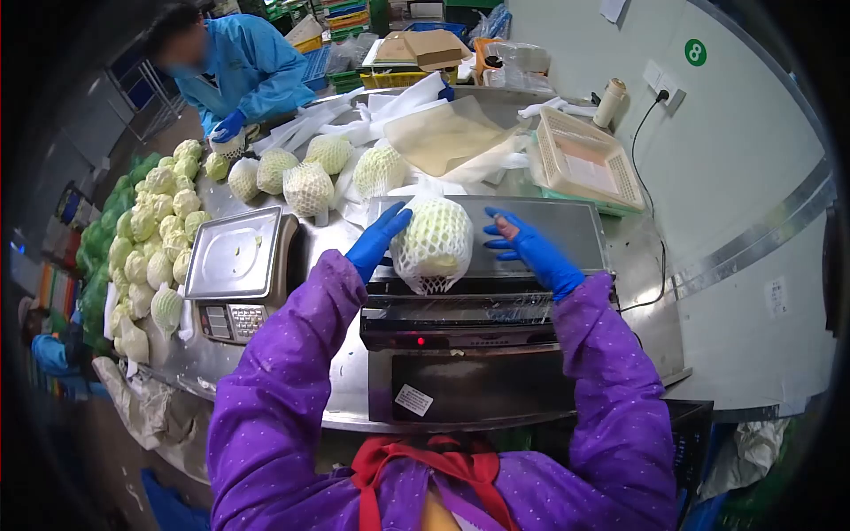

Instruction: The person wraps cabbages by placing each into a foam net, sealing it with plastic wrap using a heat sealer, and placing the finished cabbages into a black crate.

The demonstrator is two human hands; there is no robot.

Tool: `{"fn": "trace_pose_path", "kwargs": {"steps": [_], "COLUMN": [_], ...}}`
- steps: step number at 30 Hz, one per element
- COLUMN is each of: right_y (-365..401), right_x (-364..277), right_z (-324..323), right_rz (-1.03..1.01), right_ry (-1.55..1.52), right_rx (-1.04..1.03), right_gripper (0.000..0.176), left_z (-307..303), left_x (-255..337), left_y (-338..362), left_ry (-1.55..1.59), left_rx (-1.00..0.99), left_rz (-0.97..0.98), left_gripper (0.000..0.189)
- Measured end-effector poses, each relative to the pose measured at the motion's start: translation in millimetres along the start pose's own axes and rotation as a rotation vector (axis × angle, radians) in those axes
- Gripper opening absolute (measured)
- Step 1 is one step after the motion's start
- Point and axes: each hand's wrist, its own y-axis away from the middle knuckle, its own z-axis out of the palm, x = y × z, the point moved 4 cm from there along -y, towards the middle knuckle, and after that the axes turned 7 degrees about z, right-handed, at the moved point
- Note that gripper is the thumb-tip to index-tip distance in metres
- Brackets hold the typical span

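A cabbage in a white foam net (433, 241) sits on the flat metal top of a film wrapping machine (522, 237). My left hand (381, 239), in a blue glove, lies against the cabbage's left side with its fingers stretched out. To the right of the cabbage, my right hand (535, 248) is apart from it, fingers spread and nothing in them. A bare fingertip shows through this glove. On the machine's front a small red light glows above a dark panel (482, 388).
Left of the machine stands a scale (232, 254), beside a heap of cabbages (159, 221). Several netted cabbages (309, 188) line the table behind. A plastic basket (589, 159) and a power cord (662, 239) are at right. A co-worker (243, 66) handles a netted cabbage.
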Motion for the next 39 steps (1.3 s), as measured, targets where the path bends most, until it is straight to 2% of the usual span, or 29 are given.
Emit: {"fn": "trace_pose_path", "kwargs": {"steps": [2,5,6,8,11,12,13,15,17,18,21,22,25,28,29,31,33,37,38,39], "right_y": [-7,-9,-6,-3,4,6,12,35,67,78,81,78,74,81,87,98,97,79,77,73], "right_x": [5,10,8,5,8,9,13,19,6,2,6,9,8,12,13,18,22,35,35,37], "right_z": [22,18,11,2,-6,-9,-16,-32,-38,-41,-55,-59,-62,-71,-72,-72,-67,-48,-42,-39], "right_rz": [-0.046,-0.172,-0.117,-0.136,-0.160,-0.168,-0.115,-0.008,-0.266,-0.395,-0.432,-0.378,-0.333,-0.347,-0.427,-0.598,-0.613,-0.632,-0.617,-0.567], "right_ry": [-0.071,-0.045,-0.046,-0.075,-0.065,-0.055,0.024,0.180,0.606,0.819,1.028,1.051,1.106,1.285,1.417,1.677,1.688,1.567,1.502,1.275], "right_rx": [-0.109,-0.066,-0.082,-0.050,0.020,0.047,0.114,0.247,0.235,0.220,0.102,0.081,0.104,-0.025,-0.050,-0.100,-0.155,-0.192,-0.207,-0.175], "right_gripper": [0.059,0.059,0.058,0.056,0.054,0.053,0.051,0.048,0.044,0.043,0.042,0.040,0.042,0.047,0.048,0.050,0.048,0.038,0.026,0.022], "left_z": [6,22,31,47,50,45,31,-2,-25,-28,-15,-9,-4,-28,-34,-44,-37,-26,-26,-24], "left_x": [-1,-3,-2,-1,3,1,-6,-17,-7,-2,12,13,4,-8,-2,4,-6,-37,-39,-36], "left_y": [-4,-18,-22,-24,-21,-24,-24,-17,1,7,16,16,11,22,34,60,68,62,59,57], "left_ry": [0.063,0.097,0.093,0.083,0.064,0.068,0.040,-0.078,-0.236,-0.229,-0.221,-0.175,-0.179,-0.296,-0.538,-1.226,-1.533,-1.752,-1.753,-1.767], "left_rx": [0.028,0.035,0.037,0.071,0.021,-0.050,-0.059,0.084,-0.041,-0.084,-0.161,-0.171,-0.128,-0.074,-0.026,-0.120,-0.416,-0.722,-0.740,-0.769], "left_rz": [-0.057,-0.083,-0.060,-0.001,-0.133,-0.048,-0.096,-0.032,0.097,0.084,0.099,0.090,0.110,0.275,0.385,0.720,0.593,0.690,0.736,0.700], "left_gripper": [0.068,0.067,0.069,0.071,0.063,0.067,0.069,0.069,0.069,0.069,0.066,0.066,0.061,0.050,0.042,0.040,0.042,0.041,0.038,0.041]}}
